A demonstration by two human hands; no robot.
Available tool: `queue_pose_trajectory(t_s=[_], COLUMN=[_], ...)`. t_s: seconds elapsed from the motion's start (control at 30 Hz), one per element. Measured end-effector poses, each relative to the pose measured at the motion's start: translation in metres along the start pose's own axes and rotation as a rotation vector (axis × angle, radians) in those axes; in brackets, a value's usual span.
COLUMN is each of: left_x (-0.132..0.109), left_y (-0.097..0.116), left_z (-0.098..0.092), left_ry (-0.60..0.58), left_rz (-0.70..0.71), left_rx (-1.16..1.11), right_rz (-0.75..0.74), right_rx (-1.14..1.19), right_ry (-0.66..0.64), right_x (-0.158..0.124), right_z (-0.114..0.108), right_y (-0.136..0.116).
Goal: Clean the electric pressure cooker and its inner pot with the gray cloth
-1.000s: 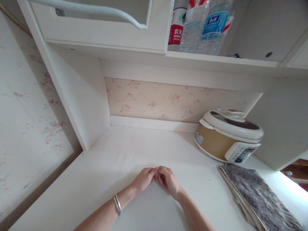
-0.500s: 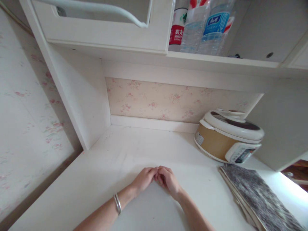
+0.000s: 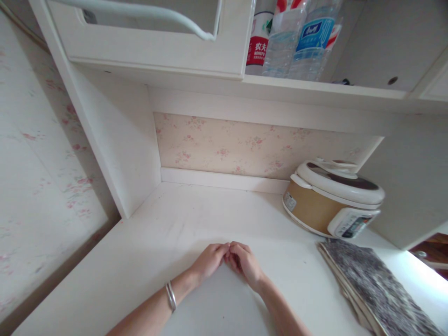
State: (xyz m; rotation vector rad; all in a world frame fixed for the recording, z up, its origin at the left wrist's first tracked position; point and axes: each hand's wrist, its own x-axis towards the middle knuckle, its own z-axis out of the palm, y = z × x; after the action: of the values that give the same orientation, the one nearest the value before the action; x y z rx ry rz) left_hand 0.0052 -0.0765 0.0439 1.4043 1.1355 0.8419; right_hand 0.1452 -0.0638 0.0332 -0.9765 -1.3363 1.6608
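Note:
My left hand [image 3: 211, 261] and my right hand [image 3: 246, 264] rest on the white countertop [image 3: 168, 233], their fingertips touching at the middle. Both have curled fingers, closed loosely. No object shows in either one, though the inner sides of the fingers are partly hidden. A silver bangle [image 3: 171, 297] circles my left wrist.
A white and gold electric cooker [image 3: 315, 205] sits at the back right, with a folded grey cloth [image 3: 374, 280] in front of it. Plastic bottles [image 3: 311, 42] stand on the cabinet shelf above. A side panel [image 3: 119, 135] bounds the counter on the left.

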Motion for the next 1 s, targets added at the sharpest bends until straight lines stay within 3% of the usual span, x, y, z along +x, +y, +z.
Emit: queue_pose_trajectory(t_s=[0.17, 0.6, 1.0], left_x=[-0.001, 0.004, -0.002], left_y=[0.006, -0.007, 0.007], left_z=[0.002, -0.001, 0.000], left_ry=[-0.006, 0.019, 0.014], left_rz=[0.060, -0.003, -0.030], left_rx=[-0.042, 0.033, 0.011], right_rz=[0.002, -0.030, -0.016], right_rx=[-0.012, -0.012, -0.017], right_ry=[0.000, -0.012, -0.018], right_x=[0.000, 0.001, 0.001], right_z=[0.000, -0.001, -0.001], right_y=[-0.001, 0.002, 0.002])
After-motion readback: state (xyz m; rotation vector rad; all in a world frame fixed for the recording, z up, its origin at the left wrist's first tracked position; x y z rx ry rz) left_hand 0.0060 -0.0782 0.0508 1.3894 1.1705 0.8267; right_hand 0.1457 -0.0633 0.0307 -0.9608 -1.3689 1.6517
